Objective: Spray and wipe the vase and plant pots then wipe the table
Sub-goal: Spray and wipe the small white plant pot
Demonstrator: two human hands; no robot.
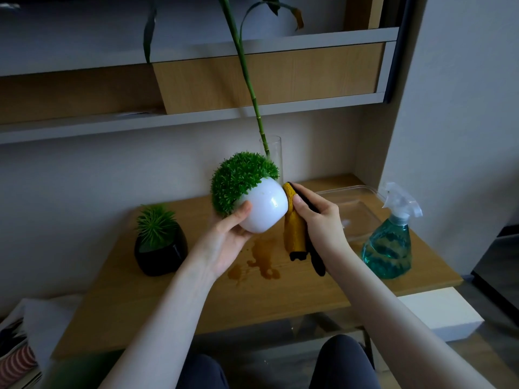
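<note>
Here, in the head view, the left hand (230,237) cups a round white pot (264,209) from below, fingers curled under it and the thumb laid on its near side, holding it tilted in the air above the wooden table (252,299). The pot's bushy green plant (238,178) leans up and to the left of that grip. Against the pot's right side, the right hand (317,217) pinches a yellow and black cloth (295,228), pressing its upper fold to the white surface while the rest hangs down below the fist. Directly under the two hands a brown spill (261,259) stains the tabletop. Left of the left hand stands a black pot (161,254) with a spiky plant. Behind the held pot rises a clear glass vase (276,153) with a bamboo stalk (247,74). Right of the right hand sit a clear plastic tray (354,209) and a spray bottle (390,242) of blue-green liquid.
</note>
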